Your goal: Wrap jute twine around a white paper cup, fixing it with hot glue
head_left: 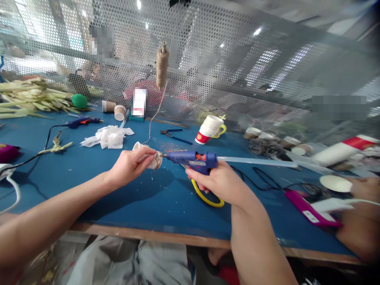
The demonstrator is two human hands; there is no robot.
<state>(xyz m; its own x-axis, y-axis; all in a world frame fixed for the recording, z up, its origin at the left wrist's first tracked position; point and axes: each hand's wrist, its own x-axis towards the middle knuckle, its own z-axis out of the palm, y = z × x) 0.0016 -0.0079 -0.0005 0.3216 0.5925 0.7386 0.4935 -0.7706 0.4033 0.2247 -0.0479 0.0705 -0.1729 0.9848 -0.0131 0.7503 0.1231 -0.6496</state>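
Note:
My left hand is closed round a small white paper cup, held on its side above the blue table. A thin twine runs from the cup up to a hanging spool. My right hand grips a blue hot glue gun with a yellow stand loop; its nozzle touches the cup's bottom end. A clear glue stick sticks out of the gun's back toward the right.
A string-wrapped cup with a yellow handle, pliers, crumpled white paper, a second blue glue gun, green leaves and a green ball lie on the table. Another person's hand rests at far right beside a magenta device. Perforated metal screen behind.

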